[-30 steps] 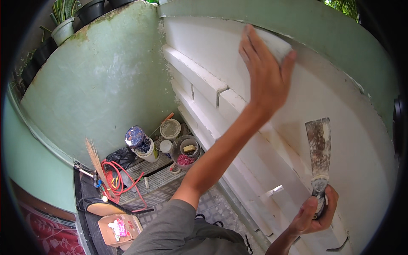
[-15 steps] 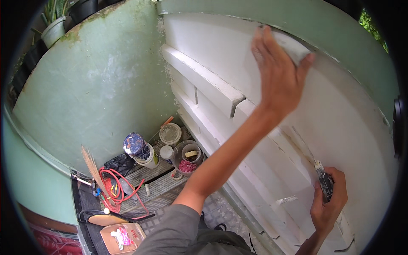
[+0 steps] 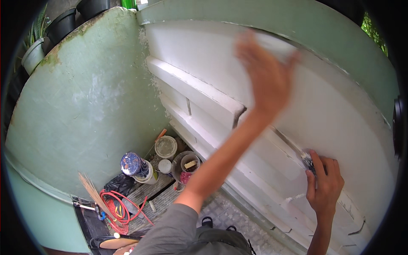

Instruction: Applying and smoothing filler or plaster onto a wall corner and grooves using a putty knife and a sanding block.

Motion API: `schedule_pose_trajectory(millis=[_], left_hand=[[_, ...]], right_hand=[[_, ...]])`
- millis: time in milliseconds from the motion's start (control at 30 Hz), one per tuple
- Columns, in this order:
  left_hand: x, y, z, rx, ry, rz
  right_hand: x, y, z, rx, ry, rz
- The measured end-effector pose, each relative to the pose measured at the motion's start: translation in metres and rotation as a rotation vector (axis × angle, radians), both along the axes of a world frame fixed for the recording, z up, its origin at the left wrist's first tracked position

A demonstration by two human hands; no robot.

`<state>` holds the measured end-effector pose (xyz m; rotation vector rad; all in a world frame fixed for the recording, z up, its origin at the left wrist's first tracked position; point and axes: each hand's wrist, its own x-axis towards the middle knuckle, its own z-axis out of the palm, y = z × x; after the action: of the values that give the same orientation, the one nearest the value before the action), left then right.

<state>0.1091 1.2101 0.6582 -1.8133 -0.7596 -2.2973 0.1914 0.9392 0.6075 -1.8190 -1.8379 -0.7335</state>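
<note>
My left hand [image 3: 270, 80] is raised at the upper part of the white wall panel [image 3: 204, 46], smeared by motion. Between its fingers and thumb spans a pale flat piece [image 3: 277, 44] whose kind I cannot make out. Lower and to the right, my right hand [image 3: 326, 182] is closed around the dark, white-smeared handle of a putty knife [image 3: 308, 162]. The blade points up and left, along the edge of a white ledge [image 3: 259, 140]; blade and ledge edge are hard to tell apart.
Stepped white ledges [image 3: 191, 83] with dark gaps run along the panel. A green wall [image 3: 85, 93] meets it at the left. Below stand a blue-stained paint can [image 3: 131, 163], a lidded bucket [image 3: 165, 146] and a tub with a yellow block [image 3: 190, 164]. A red hose [image 3: 123, 212] lies coiled beside a straw broom [image 3: 91, 189].
My left hand has moved left along the panel with the pale piece. The right hand with the putty knife has gone slightly up and left. The whole view has shifted a little.
</note>
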Motion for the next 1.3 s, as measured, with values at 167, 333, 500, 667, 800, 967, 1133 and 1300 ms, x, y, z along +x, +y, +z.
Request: schedule_pose_trajectory(millis=[167, 333, 500, 667, 800, 967, 1133, 1300], left_hand=[[-0.002, -0.021, 0.007, 0.037, 0.020, -0.208], [-0.010, -0.008, 0.007, -0.057, -0.028, -0.187], [-0.042, 0.028, 0.009, -0.224, -0.050, -0.213], [-0.029, 0.005, 0.009, -0.103, 0.026, -0.120], [-0.036, 0.007, 0.011, -0.130, 0.098, -0.090], [-0.047, 0.013, 0.016, -0.211, 0.032, -0.162], [-0.041, 0.013, 0.013, -0.103, 0.121, -0.108], [-0.013, -0.008, 0.005, -0.157, 0.077, -0.114]], right_hand=[[-0.001, -0.006, -0.002, 0.024, 0.029, -0.017], [0.003, -0.009, -0.003, 0.061, 0.097, 0.024], [-0.002, -0.003, -0.009, 0.058, 0.140, 0.048], [0.005, -0.010, -0.007, 0.072, 0.133, 0.064], [0.006, -0.012, -0.007, 0.078, 0.144, 0.078], [0.005, -0.012, -0.007, 0.060, 0.157, 0.095], [0.005, -0.010, -0.009, 0.068, 0.172, 0.083], [0.002, -0.010, -0.008, 0.084, 0.187, 0.072]])
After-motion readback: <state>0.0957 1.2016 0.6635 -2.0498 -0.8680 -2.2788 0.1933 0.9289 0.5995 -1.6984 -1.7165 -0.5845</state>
